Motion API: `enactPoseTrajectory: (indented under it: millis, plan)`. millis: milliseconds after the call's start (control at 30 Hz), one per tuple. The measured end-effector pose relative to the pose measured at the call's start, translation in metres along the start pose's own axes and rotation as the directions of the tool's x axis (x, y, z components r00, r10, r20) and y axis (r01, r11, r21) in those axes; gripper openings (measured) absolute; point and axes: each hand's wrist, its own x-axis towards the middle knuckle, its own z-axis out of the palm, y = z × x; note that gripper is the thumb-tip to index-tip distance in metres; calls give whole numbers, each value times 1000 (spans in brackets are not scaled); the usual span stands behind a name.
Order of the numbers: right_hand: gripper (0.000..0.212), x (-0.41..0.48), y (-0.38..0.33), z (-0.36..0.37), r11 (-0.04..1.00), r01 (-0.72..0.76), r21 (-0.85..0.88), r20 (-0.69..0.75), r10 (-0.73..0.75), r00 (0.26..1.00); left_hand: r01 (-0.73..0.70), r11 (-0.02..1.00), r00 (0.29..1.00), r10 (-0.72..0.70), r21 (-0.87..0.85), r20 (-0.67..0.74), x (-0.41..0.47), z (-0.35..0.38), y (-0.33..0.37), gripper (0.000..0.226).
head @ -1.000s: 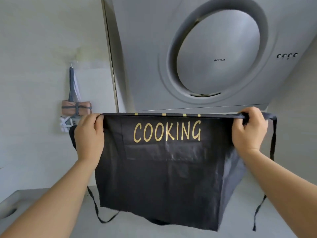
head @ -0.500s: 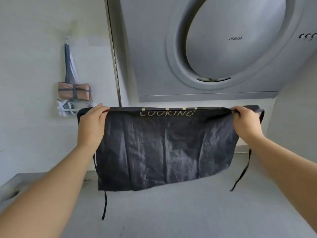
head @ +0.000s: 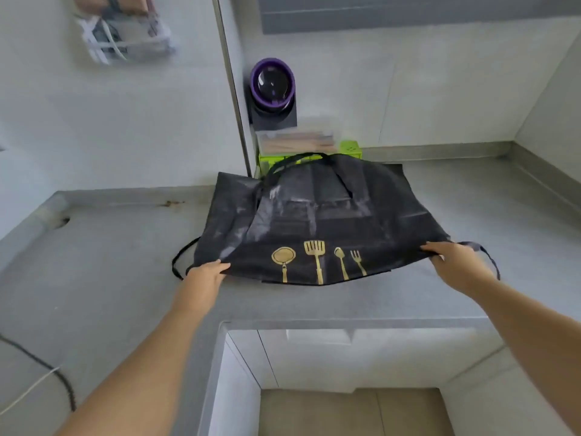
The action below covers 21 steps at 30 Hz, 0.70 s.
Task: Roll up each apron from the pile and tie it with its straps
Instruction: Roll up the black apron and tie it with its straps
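The left hand and right hand are each pinching a near corner of the black gold-printed fabric apron, which is lying spread on the grey countertop. The step is calling for tensioning that edge evenly, then rolling tightly toward the far neck loop.

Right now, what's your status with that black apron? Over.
Hands: left hand and right hand pinch near corners of the apron. Spread on the counter, not rolled. Far edge against the green box.
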Motion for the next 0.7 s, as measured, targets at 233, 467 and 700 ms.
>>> enactPoseTrajectory:
  millis: [233,467,700]
  plan:
    - [42,-17,10,38,975,-41,-216,224,91,970,110,985,939,-146,131,313,-8,14,-20,29]
    - [21,-8,1,7,943,-90,-319,465,239,853,217,930,681,-361,296,637,22,-35,1,12]
    - [17,18,-28,-34,923,-122,-365,439,286,852,-14,852,730,-349,524,587,65,-72,36,34]
